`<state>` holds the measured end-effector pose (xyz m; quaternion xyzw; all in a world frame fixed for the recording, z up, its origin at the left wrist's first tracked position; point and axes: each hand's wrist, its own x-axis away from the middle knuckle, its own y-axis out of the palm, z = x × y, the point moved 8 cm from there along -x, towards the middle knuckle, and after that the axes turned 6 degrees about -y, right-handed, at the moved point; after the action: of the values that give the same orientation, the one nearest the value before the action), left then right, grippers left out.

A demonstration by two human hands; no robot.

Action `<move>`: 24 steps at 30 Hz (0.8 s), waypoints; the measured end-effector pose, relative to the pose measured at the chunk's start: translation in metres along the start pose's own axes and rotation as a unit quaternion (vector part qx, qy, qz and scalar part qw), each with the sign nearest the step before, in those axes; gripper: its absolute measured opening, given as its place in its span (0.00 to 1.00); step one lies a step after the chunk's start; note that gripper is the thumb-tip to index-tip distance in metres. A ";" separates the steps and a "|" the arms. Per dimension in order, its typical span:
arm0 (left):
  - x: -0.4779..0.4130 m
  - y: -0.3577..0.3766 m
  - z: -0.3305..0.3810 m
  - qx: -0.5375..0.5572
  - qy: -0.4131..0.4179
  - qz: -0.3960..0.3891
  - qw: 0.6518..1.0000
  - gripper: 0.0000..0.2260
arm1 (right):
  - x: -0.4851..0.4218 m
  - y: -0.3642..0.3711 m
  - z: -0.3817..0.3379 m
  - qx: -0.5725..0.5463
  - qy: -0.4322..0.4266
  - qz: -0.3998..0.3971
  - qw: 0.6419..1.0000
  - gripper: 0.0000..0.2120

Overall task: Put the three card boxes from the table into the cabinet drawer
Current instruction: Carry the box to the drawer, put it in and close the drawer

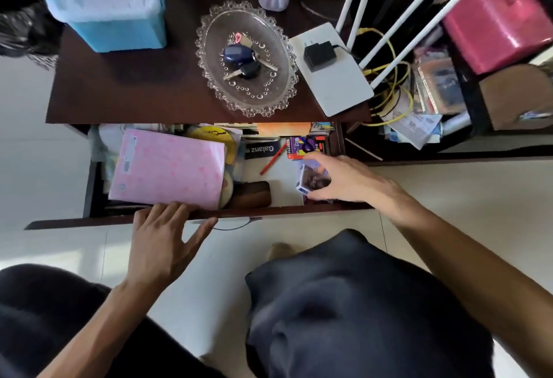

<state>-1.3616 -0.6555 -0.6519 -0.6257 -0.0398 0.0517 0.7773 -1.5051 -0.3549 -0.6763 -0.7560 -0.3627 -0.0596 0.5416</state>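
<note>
Fingers of right hand [344, 180] pinch card box [312, 180] by its short ends inside drawer [209, 215]; light, stiff, probably slick. Left hand [161, 234] splayed, holding nothing, on front edge.

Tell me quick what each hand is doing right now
Left hand: open, resting on the dark wooden drawer front.
Right hand: closed on a small purple card box.

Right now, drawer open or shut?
Open. The drawer is pulled out under the tabletop, its contents exposed; the left hand rests on its front edge, the right hand holds a card box inside.
</note>
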 end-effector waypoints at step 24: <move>0.001 0.001 -0.002 0.029 0.001 0.034 0.999 0.19 | -0.025 0.030 0.014 0.187 -0.043 -0.125 0.973 0.26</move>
<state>-1.3603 -0.6573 -0.6531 -0.6038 -0.0161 0.0782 0.7931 -1.5096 -0.3592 -0.7175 -0.5916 -0.4823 -0.0253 0.6455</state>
